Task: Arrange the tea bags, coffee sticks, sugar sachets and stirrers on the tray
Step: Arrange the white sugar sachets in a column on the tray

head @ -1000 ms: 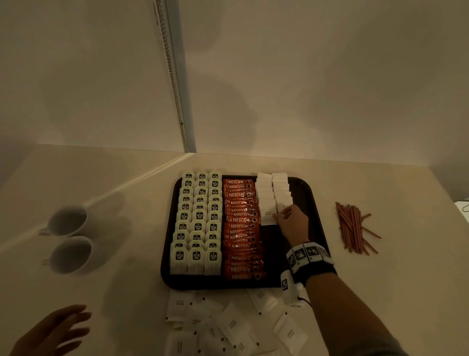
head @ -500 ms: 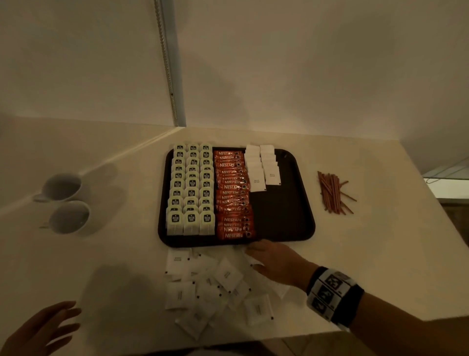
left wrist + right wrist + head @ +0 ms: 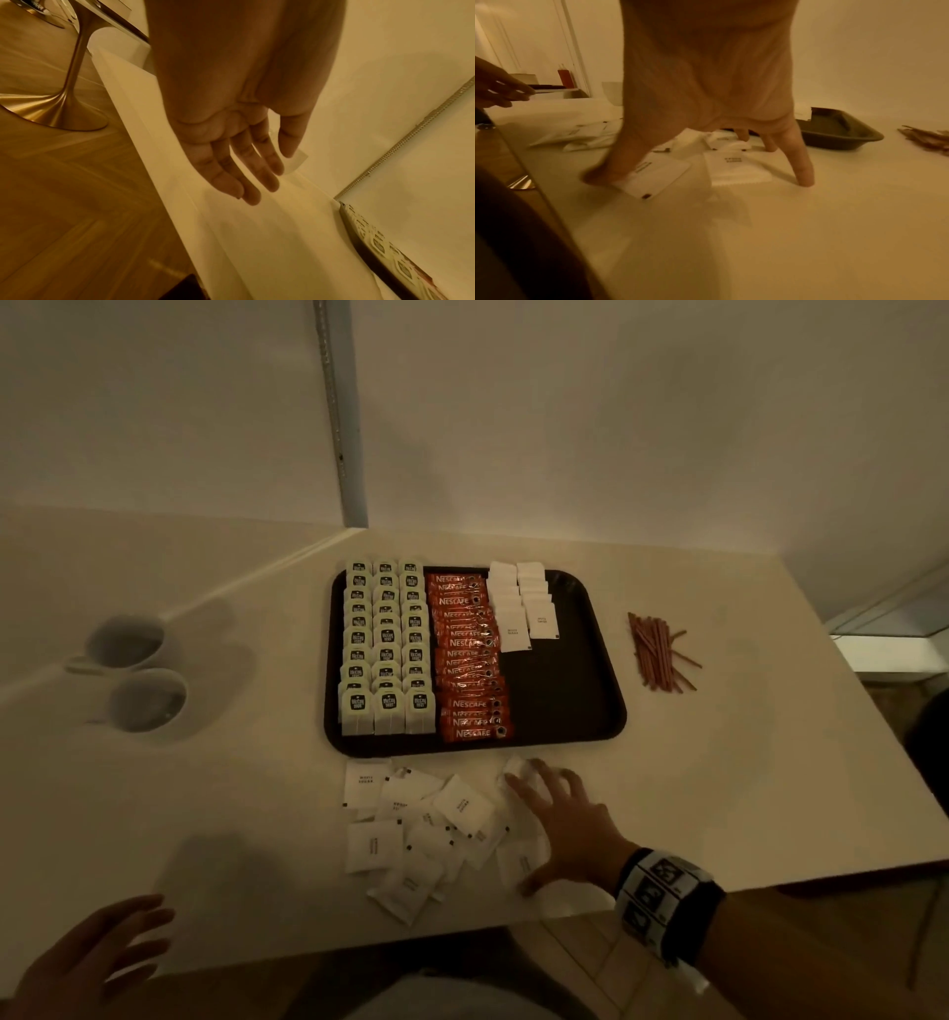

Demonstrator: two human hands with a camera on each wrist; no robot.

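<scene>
On the near table edge, our right hand (image 3: 567,819) lies spread, fingertips pressing loose sugar sachets (image 3: 426,829) in front of the tray (image 3: 565,701). Tray carries tea bags (image 3: 386,644), coffee sticks (image 3: 470,660), two short sachet rows. Stirrers (image 3: 657,652) lie right of it. Our left hand (image 3: 87,952) hovers relaxed, holding nothing.

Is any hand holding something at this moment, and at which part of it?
Nothing is gripped. The right hand rests spread on the loose sugar sachets, thumb on one sachet's edge. The left hand hangs open, holding nothing.
</scene>
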